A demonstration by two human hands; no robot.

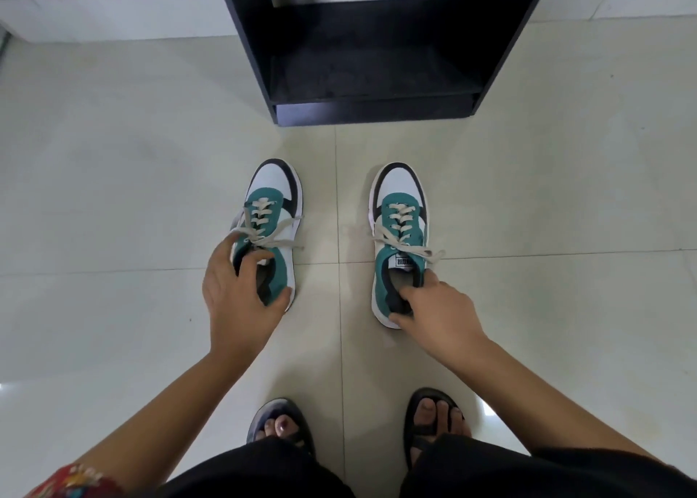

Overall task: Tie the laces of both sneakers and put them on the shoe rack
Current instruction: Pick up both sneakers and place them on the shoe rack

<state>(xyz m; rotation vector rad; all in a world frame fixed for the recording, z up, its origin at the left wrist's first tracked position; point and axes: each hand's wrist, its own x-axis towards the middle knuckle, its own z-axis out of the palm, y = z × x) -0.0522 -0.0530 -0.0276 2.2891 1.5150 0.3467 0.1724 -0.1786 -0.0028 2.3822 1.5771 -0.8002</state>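
Two teal, white and black sneakers stand side by side on the tiled floor, toes pointing away from me. The left sneaker (272,203) has loose cream laces spread across its tongue. My left hand (237,294) grips its heel collar, thumb at the heel, fingers over the opening. The right sneaker (400,211) also has untied laces trailing off to the right. My right hand (437,309) holds its heel collar, fingers hooked inside the opening. The black shoe rack (377,45) stands just beyond the sneakers, its lower shelf bare.
My two feet in dark sandals (281,422) (433,418) are planted on the floor just behind the sneakers. Pale floor tiles (132,196) stretch out on both sides. A white wall base (113,14) runs behind the rack at the upper left.
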